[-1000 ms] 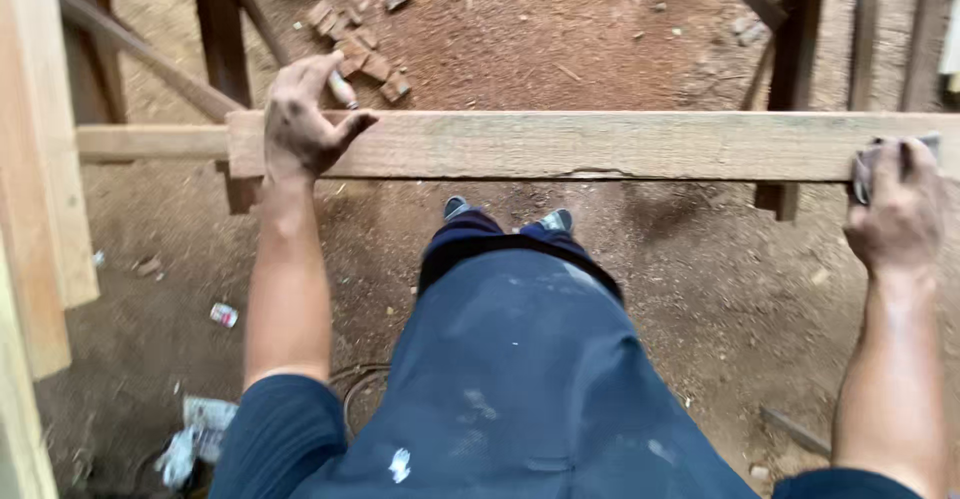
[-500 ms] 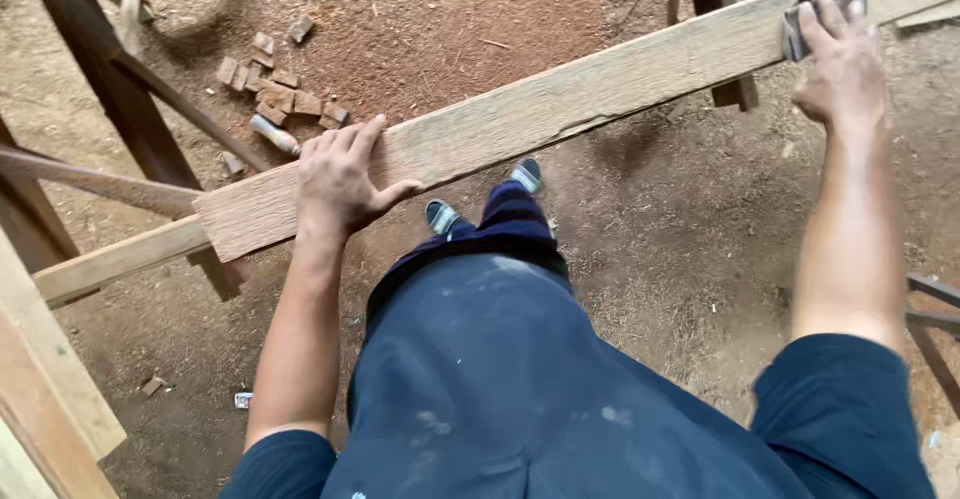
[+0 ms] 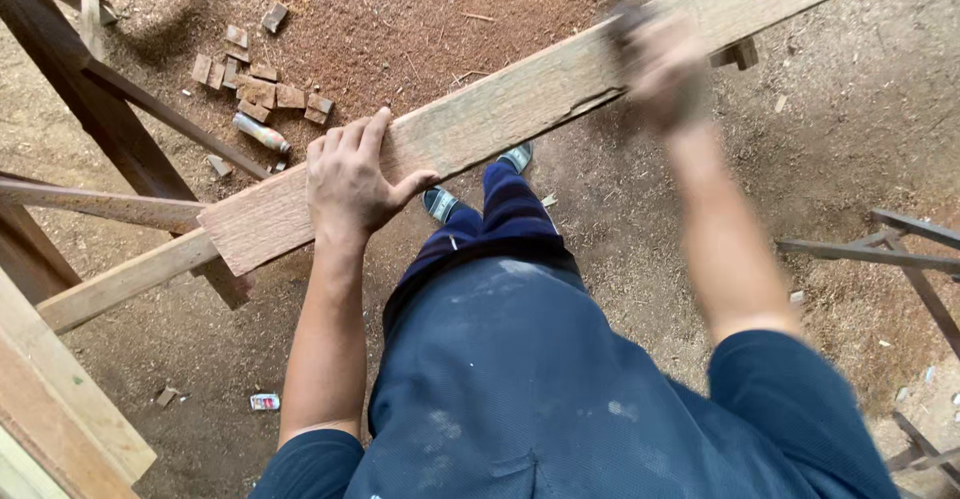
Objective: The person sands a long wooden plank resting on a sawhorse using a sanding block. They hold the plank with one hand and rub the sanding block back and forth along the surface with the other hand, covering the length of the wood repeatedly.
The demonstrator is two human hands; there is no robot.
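Observation:
A long, rough wooden plank [image 3: 500, 109] runs diagonally from lower left to upper right, resting on a lighter wooden rail [image 3: 110, 284]. My left hand [image 3: 350, 184] lies palm-down on the plank near its left end, fingers together and thumb at the near edge. My right hand [image 3: 665, 69] is blurred with motion farther along the plank. It presses a dark grey sanding pad [image 3: 622, 14] against the wood, and only the pad's far edge shows past the fingers. My dark blue trousers and shoes [image 3: 440, 202] are below the plank.
Small wood offcuts [image 3: 260, 84] and a tube-like bottle [image 3: 262, 132] lie on the reddish dirt floor beyond the plank. Dark wooden posts [image 3: 90, 109] stand at left, pale boards [image 3: 60, 419] at lower left, thin metal bars [image 3: 890, 249] at right. A small can [image 3: 265, 401] lies near my left arm.
My right hand has slid with the pad along the plank toward my left hand and is now blurred. The left hand stays on the plank. The view has tilted and shifted.

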